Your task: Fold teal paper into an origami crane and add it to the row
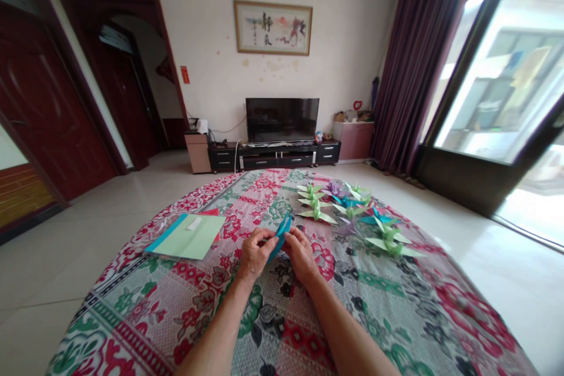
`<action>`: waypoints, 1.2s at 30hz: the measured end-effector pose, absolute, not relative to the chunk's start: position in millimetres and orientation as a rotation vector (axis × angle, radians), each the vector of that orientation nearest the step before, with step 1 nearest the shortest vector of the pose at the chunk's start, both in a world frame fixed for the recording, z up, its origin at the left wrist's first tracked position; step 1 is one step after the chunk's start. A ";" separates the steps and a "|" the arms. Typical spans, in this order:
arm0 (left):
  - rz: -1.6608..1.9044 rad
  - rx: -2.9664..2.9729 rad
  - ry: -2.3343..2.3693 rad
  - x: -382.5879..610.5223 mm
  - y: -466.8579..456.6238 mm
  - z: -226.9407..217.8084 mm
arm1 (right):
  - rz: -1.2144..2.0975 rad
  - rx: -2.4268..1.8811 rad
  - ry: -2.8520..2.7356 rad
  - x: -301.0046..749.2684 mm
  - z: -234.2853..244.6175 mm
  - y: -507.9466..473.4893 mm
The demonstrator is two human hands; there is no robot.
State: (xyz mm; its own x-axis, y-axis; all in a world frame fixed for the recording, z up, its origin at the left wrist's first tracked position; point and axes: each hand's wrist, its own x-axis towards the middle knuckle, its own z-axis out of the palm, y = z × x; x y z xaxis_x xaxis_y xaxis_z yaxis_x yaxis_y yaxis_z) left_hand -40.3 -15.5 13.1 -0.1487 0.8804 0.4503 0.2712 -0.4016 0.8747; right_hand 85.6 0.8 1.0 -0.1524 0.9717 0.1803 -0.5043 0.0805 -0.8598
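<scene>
A folded piece of blue paper [282, 231] is pinched between my two hands, just above the middle of the table. My left hand [256, 251] is closed on its left side, thumb and fingers pressed together. On the other side my right hand [301, 251] grips the paper in the same way. The paper is narrow and pointed at its upper end; its lower part is partly hidden by my fingers. To the right stand several folded paper cranes, among them a green crane [316, 212] and a blue crane [376, 217].
Left of my hands lies a stack of coloured paper sheets [189, 241], light green on top, with a small white piece [194, 224] on it. A flowered tablecloth [145, 305] covers the round table. Beyond stand a television [282, 119] and a low cabinet [264, 161].
</scene>
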 end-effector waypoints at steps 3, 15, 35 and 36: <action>1.588 1.628 1.363 -39.4 -15.5 13.7 | 1.442 -0.627 -0.995 85.0 2.5 0.2; 1.446 1.427 1.331 -38.2 -15.4 13.1 | 1.376 -0.693 -1.065 85.3 4.8 -2.7; 1.477 1.253 1.121 -36.6 -13.4 16.5 | 1.382 -0.708 -1.067 85.6 6.6 0.9; 1.490 1.265 1.120 -36.7 -13.4 16.6 | 1.393 -0.705 -1.062 85.7 6.5 0.9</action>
